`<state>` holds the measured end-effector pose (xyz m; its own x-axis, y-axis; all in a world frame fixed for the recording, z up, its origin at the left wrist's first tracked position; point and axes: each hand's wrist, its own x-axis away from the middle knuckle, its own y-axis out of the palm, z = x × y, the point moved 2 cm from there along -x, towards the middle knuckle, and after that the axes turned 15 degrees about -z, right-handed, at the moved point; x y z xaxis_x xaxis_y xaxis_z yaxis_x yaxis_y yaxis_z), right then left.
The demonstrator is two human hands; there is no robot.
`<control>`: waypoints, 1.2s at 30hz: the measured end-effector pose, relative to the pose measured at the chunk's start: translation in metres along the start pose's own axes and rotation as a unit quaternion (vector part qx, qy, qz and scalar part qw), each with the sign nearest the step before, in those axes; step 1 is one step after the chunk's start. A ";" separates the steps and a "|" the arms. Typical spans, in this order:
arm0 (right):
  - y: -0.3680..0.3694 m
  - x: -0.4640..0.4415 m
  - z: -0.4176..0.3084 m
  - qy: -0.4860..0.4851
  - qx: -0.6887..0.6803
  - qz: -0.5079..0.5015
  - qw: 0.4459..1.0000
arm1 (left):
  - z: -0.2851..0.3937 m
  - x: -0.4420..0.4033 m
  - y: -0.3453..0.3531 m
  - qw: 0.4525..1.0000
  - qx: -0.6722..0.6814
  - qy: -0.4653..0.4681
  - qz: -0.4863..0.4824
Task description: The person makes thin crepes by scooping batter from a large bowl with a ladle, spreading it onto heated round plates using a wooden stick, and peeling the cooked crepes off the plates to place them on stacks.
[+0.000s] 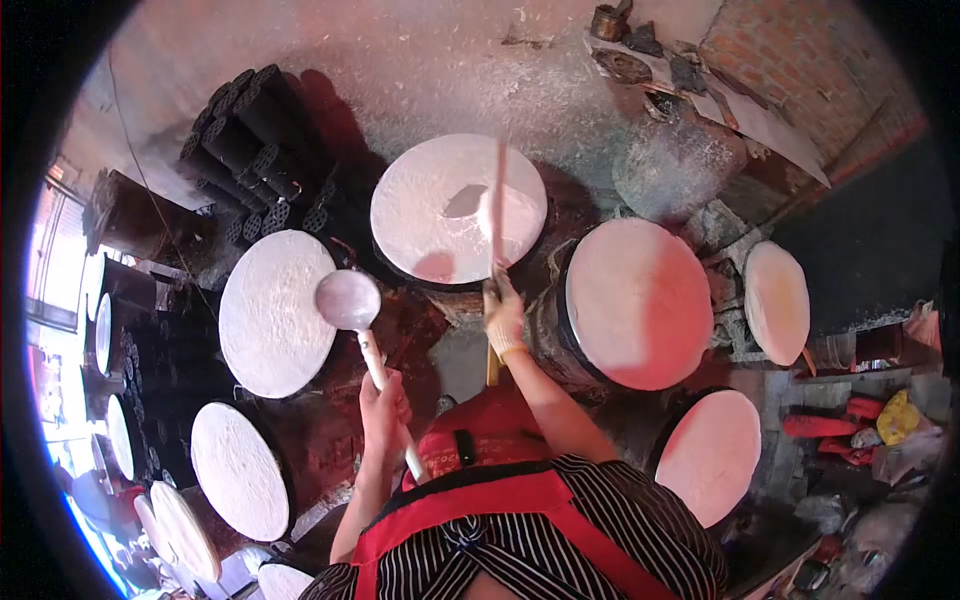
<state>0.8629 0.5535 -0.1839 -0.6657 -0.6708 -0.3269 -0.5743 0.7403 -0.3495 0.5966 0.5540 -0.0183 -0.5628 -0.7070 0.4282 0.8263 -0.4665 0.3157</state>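
Note:
My left hand (384, 412) is closed round the pale handle of a ladle (348, 300). The ladle's round bowl is tilted up beside the right edge of a white-coated round pan (276, 314). In a light glove, my right hand (504, 312) grips a long thin stick (499, 200), which is blurred along its length. The stick reaches up across the large round pan (420, 210) at the top centre. That pan holds a white layer with a dark grey patch and a bright wet-looking spot near the stick.
Another white-coated pan (640, 304) stands to the right, with smaller ones (777, 303) beyond and more at the lower left. Black perforated cylinders (270, 110) are stacked against the wall. Red and yellow items (898, 418) lie at the far right.

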 end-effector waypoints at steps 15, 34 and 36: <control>-0.044 -0.050 -0.016 0.120 -0.070 -0.177 0.974 | -0.003 -0.005 -0.016 0.991 0.066 -0.106 -0.056; -0.106 0.047 -0.040 0.115 -0.094 -0.305 0.941 | 0.005 -0.106 -0.036 0.987 -0.039 -0.083 -0.132; -0.113 0.065 -0.043 0.111 -0.025 -0.236 0.965 | 0.004 -0.157 -0.041 0.981 -0.063 -0.060 -0.173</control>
<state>0.8638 0.4279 -0.1284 -0.4061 -0.9121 0.0564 -0.8575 0.3590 -0.3686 0.6513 0.6861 -0.0955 -0.8026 -0.4304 0.4131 0.5773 -0.7348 0.3561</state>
